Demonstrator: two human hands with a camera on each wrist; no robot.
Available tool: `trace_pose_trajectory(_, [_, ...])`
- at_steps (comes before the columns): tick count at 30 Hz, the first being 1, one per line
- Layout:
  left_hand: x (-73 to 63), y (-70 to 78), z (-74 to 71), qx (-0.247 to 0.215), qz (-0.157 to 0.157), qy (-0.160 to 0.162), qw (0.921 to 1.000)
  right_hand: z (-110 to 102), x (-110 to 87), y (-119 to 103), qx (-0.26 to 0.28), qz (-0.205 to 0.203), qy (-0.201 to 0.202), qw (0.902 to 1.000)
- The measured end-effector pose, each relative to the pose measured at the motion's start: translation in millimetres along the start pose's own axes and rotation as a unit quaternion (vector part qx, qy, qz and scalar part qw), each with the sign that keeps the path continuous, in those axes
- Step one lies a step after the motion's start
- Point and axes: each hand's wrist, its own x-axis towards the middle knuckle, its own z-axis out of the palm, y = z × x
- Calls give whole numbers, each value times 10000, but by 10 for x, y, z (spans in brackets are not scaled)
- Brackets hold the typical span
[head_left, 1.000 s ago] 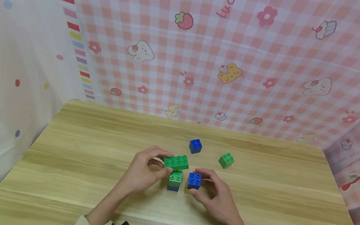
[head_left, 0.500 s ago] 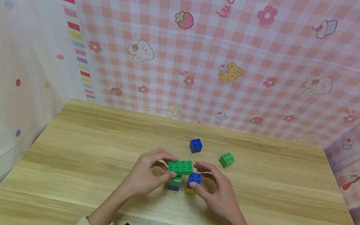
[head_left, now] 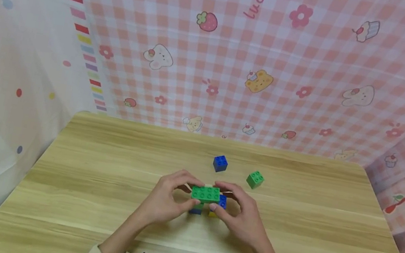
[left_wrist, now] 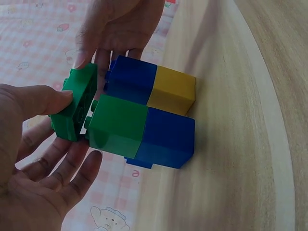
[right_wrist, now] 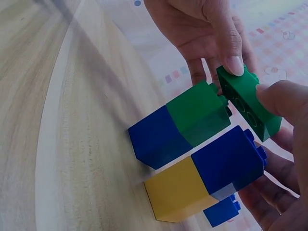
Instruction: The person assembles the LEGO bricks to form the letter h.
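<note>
A long green toy building brick (head_left: 205, 194) is held studs-up over two short stacks. My left hand (head_left: 170, 195) pinches its left end between thumb and fingers, while my right hand (head_left: 242, 208) pinches the right end. One stack has a green brick (left_wrist: 118, 125) on a blue brick (left_wrist: 166, 134). Beside it, a blue brick (right_wrist: 228, 161) sits on a yellow brick (right_wrist: 178, 195), with a narrow gap between the stacks. In both wrist views the long brick tilts close over the studs, its hollow underside facing them.
Farther back on the wooden table (head_left: 97, 171) lie a loose blue brick (head_left: 220, 163) and a loose green brick (head_left: 255, 179). A pink checked cloth (head_left: 218, 57) hangs behind the table's far edge.
The long green brick has moved right and nearer, from over the green stack to span both stacks. My right hand has left the blue-and-yellow stack and taken the brick's right end.
</note>
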Motion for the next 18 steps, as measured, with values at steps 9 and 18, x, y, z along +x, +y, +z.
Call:
trace_pose_trajectory(9, [-22, -49, 20, -75, 32, 41, 10000, 16, -20, 41, -208, -95, 162, 9996])
trace_pose_trajectory(18, [-61, -123, 25, -443, -281, 91, 9986, 30, -19, 47, -329, -174, 202, 9991])
